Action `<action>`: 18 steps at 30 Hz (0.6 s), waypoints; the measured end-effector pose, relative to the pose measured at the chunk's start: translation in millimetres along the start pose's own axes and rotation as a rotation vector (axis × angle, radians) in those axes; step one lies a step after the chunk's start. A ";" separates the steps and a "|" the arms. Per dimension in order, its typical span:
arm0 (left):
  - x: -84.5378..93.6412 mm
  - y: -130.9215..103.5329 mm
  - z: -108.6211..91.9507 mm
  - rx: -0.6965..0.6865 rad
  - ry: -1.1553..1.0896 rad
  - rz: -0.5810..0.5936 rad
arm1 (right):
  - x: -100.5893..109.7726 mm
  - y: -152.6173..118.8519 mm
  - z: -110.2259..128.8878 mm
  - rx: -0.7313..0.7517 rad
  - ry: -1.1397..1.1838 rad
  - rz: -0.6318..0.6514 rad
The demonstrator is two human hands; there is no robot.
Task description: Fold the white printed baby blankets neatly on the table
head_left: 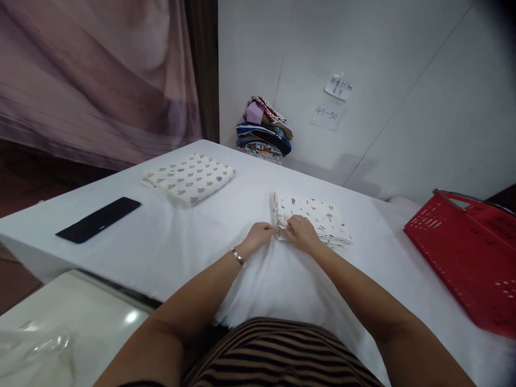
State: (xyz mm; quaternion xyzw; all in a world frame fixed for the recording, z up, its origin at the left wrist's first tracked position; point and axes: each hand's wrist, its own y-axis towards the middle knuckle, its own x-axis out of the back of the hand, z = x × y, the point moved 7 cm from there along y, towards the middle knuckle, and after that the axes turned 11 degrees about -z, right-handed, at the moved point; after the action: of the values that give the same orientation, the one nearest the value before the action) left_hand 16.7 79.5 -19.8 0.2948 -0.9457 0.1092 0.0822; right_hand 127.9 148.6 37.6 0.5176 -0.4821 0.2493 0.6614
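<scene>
A white cloth (312,212) with small dark prints lies folded into a layered rectangle on the white-covered table (226,236). My left hand (261,235), with a bracelet at the wrist, pinches the cloth's near left corner between thumb and fingers. Just right of it, my right hand (301,232) is closed on the cloth's near edge, its fingers bent over the layers. Parts of the fingertips are hidden in the folds. Farther left rests a second folded white cloth (192,177) with grey and coloured prints, which neither hand touches.
A dark flat phone-like slab (99,219) lies at the table's left. Stacked folded clothes (264,131) stand at the back by the wall, under paper notes (338,87). On the right sits a red basket (467,258). A pale glossy surface (92,306) is at lower left.
</scene>
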 end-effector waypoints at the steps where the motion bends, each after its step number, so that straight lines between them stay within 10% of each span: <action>1: 1.5 0.1 -1.2 -0.056 0.086 -0.029 | 2.0 1.8 -2.1 -0.011 0.000 -0.004; 18: -15.9 -22.3 -10.7 -0.395 0.673 -0.152 | 3.9 3.8 -5.2 0.018 -0.005 0.020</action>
State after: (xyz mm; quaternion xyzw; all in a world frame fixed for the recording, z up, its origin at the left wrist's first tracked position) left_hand 43.4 72.9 -9.5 0.2900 -0.8443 0.0095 0.4506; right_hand 128.3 154.0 42.8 0.5192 -0.4866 0.2591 0.6531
